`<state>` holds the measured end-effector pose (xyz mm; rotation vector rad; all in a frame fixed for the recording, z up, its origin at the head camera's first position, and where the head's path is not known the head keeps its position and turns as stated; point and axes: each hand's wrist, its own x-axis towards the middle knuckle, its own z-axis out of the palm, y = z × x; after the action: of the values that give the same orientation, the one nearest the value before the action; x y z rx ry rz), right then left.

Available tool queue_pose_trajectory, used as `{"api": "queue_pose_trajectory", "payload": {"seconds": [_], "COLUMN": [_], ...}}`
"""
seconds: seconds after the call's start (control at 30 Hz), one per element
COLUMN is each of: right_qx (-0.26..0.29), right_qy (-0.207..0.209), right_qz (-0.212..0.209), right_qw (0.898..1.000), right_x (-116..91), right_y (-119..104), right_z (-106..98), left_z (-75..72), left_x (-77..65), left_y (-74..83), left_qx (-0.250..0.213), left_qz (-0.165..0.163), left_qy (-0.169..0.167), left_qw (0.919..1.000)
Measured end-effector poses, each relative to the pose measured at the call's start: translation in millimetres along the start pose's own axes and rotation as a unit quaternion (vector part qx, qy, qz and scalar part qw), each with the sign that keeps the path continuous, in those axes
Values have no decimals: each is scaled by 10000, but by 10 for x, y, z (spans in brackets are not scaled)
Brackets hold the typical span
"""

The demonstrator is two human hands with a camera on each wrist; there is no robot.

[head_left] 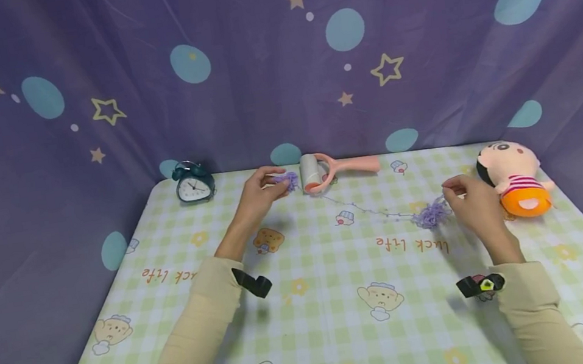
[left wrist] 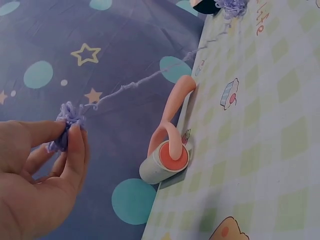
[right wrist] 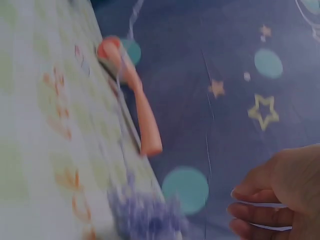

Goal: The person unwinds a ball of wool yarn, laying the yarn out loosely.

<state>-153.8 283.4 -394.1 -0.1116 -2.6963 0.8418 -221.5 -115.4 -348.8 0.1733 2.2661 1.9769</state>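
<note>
My left hand (head_left: 262,195) pinches a small bunch of purple yarn (left wrist: 72,117) between thumb and fingertips, raised near the table's far edge. From that bunch a thin, kinked strand (left wrist: 132,85) sags across to a larger, tangled clump of the same yarn (head_left: 431,214) on the right. My right hand (head_left: 474,204) is beside this clump with its thumb and fingertips together; a short pale strand leads from the clump up to them. In the right wrist view the clump is blurred and the fingers (right wrist: 260,212) are curled.
A pink-handled lint roller (head_left: 352,165) lies at the far edge, right of my left hand. The green alarm clock (head_left: 195,185) stands at the back left. A plush doll (head_left: 524,182) lies just beyond my right hand. A checked cloth (head_left: 332,324) covers the table; a purple curtain hangs behind.
</note>
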Motion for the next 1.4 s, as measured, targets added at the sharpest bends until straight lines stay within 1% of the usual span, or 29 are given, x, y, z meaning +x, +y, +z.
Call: {"api": "queue_pose_trajectory", "payload": {"seconds": [0.17, 0.33, 0.5, 0.6, 0.7, 0.8, 0.9, 1.0, 1.07, 1.13, 1.2, 1.33, 1.4], "right_qx": [459, 905, 1111, 1149, 1241, 1386, 1531, 1686, 1739, 1766, 1767, 1745, 1732], "right_qy": [-27, -170, -559, -860, -1101, -1260, -1320, -1251, -1122, -981, -865, -690, -572], "right_qz": [-476, -1046, -1594, -1951, -2167, -2227, -2295, -2316, -2294, -2229, -2152, -2047, -2051], "right_qw": [9978, 9902, 9793, 9702, 9621, 9567, 9521, 9499, 9511, 9537, 9565, 9607, 9616], "right_x": [37, 72, 55, 22, -11, -38, -60, -75, -83, -87, -86, -77, -74], "right_y": [-320, -597, -862, -990, -1084, -1147, -1188, -1214, -1224, -1220, -1200, -1131, -1100], "right_z": [166, 406, 657, 803, 931, 1028, 1084, 1097, 1075, 1040, 997, 909, 861], "left_z": [19, 42, 71, 91, 108, 120, 121, 111, 103, 95, 90, 79, 71], "left_x": [-21, -28, -24, -23, -27, -35, -38, -38, -36, -37, -36, -28, -26], "left_y": [7, -10, -30, -41, -46, -45, -40, -37, -37, -36, -35, -42, -44], "left_qx": [277, 296, 138, -132, -327, -402, -376, -278, -172, -156, -238, -440, -344], "left_qz": [-7, -80, -55, -26, -28, -86, -106, -116, -141, -187, -219, -195, -151], "left_qy": [-212, -260, -322, -443, -566, -680, -794, -883, -880, -812, -694, -340, -135], "left_qw": [9994, 9992, 9994, 9989, 9979, 9968, 9961, 9956, 9959, 9964, 9971, 9983, 9992]}}
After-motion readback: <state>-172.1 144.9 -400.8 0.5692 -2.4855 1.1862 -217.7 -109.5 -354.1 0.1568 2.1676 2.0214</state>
